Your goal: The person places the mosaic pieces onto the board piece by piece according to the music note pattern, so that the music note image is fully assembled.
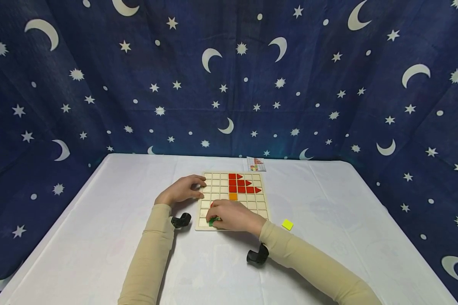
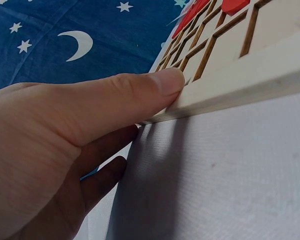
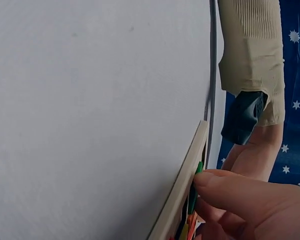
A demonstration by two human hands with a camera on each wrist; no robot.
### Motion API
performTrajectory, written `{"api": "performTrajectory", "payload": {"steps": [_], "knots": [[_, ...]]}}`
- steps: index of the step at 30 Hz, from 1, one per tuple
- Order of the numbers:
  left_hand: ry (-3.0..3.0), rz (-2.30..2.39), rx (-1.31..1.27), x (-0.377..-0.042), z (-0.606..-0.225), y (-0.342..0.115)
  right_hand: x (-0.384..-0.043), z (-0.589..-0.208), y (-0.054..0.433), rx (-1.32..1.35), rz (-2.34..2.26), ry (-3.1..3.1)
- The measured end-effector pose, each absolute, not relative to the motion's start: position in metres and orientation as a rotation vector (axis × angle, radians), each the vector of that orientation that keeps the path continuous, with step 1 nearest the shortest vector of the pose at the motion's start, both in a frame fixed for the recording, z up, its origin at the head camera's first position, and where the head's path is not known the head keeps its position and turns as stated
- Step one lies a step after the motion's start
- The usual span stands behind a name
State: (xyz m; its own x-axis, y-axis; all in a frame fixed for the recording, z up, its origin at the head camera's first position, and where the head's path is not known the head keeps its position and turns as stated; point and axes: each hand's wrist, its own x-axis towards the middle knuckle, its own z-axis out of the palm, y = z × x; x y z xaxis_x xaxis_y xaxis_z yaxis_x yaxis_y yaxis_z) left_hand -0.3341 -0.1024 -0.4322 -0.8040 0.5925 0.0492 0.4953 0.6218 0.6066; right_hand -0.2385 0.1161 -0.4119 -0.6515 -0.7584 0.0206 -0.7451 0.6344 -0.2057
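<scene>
A wooden grid board [image 1: 261, 206] lies on the table, bearing red square tiles and red pointed tiles [image 1: 249, 183] in stepped rows plus one orange tile [image 1: 233, 196]. At its left edge, my left hand [image 1: 182, 189] touches the rim, the thumb on the edge and relaxed fingers farther along it. My right hand [image 1: 233, 215] is over the board's lower left and pinches a green tile [image 3: 200, 167] close over the grid. Red and yellow pieces show below that tile in the right wrist view; the hand hides much of this corner.
A yellow tile [image 1: 287, 224] lies on the table right of the board. Behind the board is a small printed pattern card [image 1: 256, 164]. White cloth [image 1: 313, 190] covers the table, and a dark blue star-patterned curtain [image 1: 236, 76] stands around its back and sides.
</scene>
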Motion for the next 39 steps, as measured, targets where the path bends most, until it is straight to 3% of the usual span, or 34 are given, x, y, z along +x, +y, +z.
{"api": "performTrajectory", "payload": {"steps": [20, 32, 39], "knots": [[2.689, 0.932, 0.903, -0.3337, -0.4307, -0.1012, -0.2420, -0.4037, 0.1179, -1.343, -0.183, 2.710], [2.684, 0.940, 0.887, -0.3345, -0.4328, -0.1012, -0.2441, -0.4039, 0.1248, -1.205, -0.350, 2.761], [2.683, 0.932, 0.886, -0.3361, -0.4343, -0.1017, -0.2431, -0.4090, 0.1234, -1.330, -0.352, 2.712]]}}
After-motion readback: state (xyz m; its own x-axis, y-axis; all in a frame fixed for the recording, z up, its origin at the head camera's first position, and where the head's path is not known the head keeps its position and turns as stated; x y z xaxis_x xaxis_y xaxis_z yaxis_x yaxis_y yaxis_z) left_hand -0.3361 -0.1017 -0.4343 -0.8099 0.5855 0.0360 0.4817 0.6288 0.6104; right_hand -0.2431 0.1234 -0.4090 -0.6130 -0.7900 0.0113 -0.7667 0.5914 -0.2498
